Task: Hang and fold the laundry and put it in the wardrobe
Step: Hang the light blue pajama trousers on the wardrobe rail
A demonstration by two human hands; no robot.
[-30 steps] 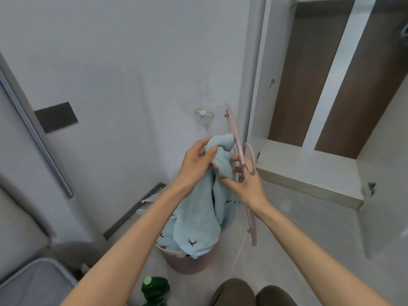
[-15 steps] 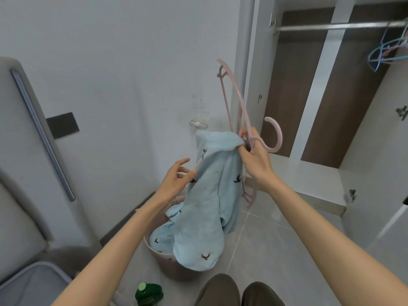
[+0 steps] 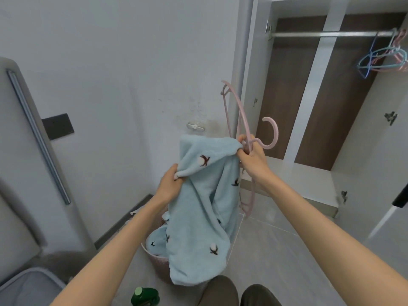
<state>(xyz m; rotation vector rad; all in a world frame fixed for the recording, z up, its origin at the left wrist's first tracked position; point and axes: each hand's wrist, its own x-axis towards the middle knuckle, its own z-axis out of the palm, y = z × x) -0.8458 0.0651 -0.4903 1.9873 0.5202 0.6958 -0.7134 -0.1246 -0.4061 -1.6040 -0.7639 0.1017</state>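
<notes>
Right hand clamps hanger and towel corner; left hand pinches hem. I should spread it wide first.

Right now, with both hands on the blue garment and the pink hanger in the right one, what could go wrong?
The right hand pinches the pink hanger and a corner of the blue garment together; either might slip while you thread it.
The garment's lower part seems to reach into the pink basket, so lifting could snag or tip it.
The green bottle stands by your feet; a step toward the wardrobe might knock it.
</notes>
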